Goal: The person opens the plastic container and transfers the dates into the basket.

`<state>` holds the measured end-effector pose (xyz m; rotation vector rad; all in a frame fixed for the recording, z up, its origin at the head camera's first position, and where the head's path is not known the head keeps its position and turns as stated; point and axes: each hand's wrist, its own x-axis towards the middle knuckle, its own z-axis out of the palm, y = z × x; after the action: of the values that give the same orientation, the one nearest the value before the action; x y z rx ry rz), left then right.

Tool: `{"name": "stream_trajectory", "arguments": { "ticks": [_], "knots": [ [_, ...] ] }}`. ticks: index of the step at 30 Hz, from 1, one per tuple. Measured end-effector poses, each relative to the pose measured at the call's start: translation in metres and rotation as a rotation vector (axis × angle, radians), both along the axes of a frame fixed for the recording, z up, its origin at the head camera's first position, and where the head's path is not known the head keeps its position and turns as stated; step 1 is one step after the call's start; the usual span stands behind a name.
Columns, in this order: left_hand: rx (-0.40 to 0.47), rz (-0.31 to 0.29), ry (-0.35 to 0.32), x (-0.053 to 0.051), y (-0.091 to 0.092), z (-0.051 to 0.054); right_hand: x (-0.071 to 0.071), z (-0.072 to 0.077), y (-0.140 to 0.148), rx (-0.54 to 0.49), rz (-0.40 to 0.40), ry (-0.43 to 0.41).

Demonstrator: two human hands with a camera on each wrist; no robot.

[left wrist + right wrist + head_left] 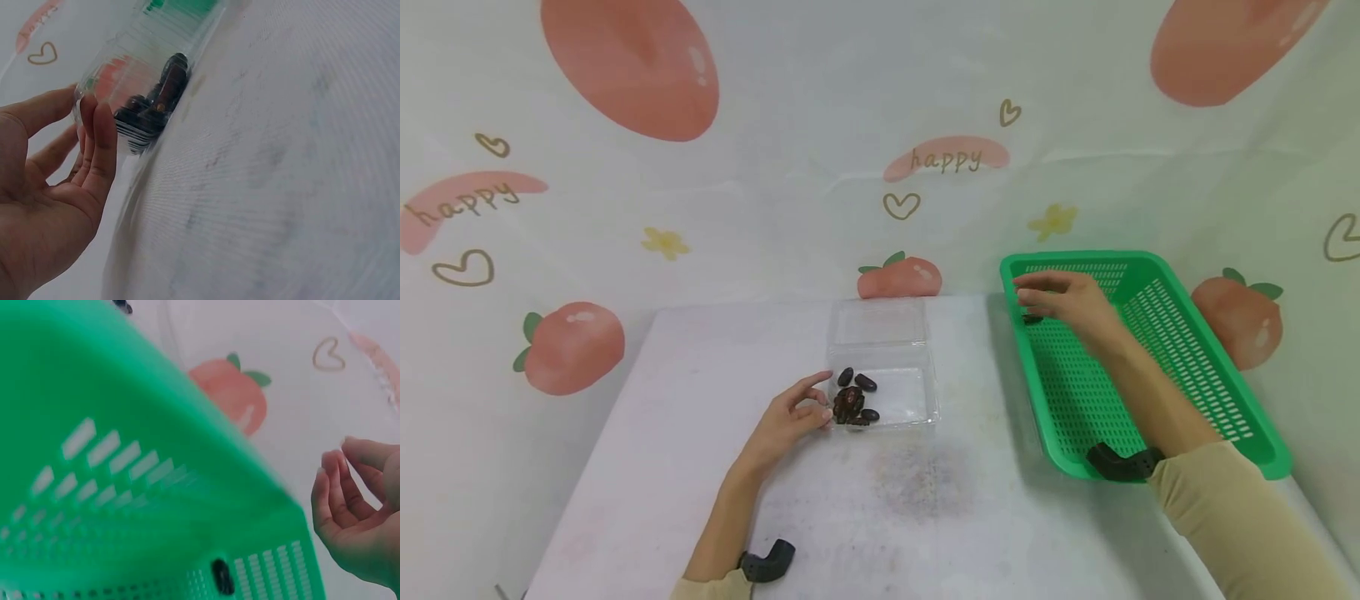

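My left hand (792, 421) holds the left side of a clear plastic clamshell box (901, 398), its fingertips and thumb at the wall. The box stands with its lid (878, 322) folded back. Inside at the left lie several dark, glossy oval pieces (866, 382) around a larger brown, knobbly piece (849, 403); their kind is unclear. My right hand (1067, 302) hovers over the far left end of a green plastic basket (1037, 392), fingers loosely bent. In the right wrist view nothing shows between its fingertips. Below it, a small dark piece (222, 577) lies in the basket.
Both stand on a white table (715, 367) with a dark stained patch in front of the box. A white curtain (775, 208) printed with peaches and hearts hangs behind the table. Each wrist wears a black curved mount (767, 562).
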<state>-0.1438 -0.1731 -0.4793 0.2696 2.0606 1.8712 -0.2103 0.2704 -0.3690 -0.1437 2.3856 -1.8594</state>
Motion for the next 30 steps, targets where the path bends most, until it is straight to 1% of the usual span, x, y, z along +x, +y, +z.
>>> {"name": "stream_trajectory", "arguments": {
  "ticks": [6,10,15,18,21,24,27,30],
  "knots": [
    [0.009,0.002,-0.015,0.0,0.003,0.001,0.006,0.004,-0.017,0.017,0.05,-0.008],
    [-0.001,0.008,-0.021,-0.001,0.003,0.0,0.008,0.005,-0.028,-0.009,0.073,-0.014],
    [-0.006,0.002,-0.001,-0.003,0.005,0.002,0.01,0.003,-0.044,-0.034,0.059,-0.028],
    [0.002,0.0,0.001,-0.004,0.007,0.005,0.012,0.0,-0.054,-0.035,0.085,-0.028],
    [-0.003,0.002,-0.009,-0.003,0.008,0.006,0.016,-0.003,-0.065,-0.031,0.108,-0.038],
    [-0.007,0.006,-0.02,-0.001,0.008,0.005,0.021,-0.004,-0.076,-0.039,0.13,-0.047],
    [-0.011,0.017,-0.029,0.0,0.008,0.004,0.025,-0.006,-0.088,-0.057,0.137,-0.056],
    [-0.015,0.025,-0.037,0.001,0.007,0.003,0.026,-0.009,-0.1,-0.061,0.127,-0.067]
  ]
}}
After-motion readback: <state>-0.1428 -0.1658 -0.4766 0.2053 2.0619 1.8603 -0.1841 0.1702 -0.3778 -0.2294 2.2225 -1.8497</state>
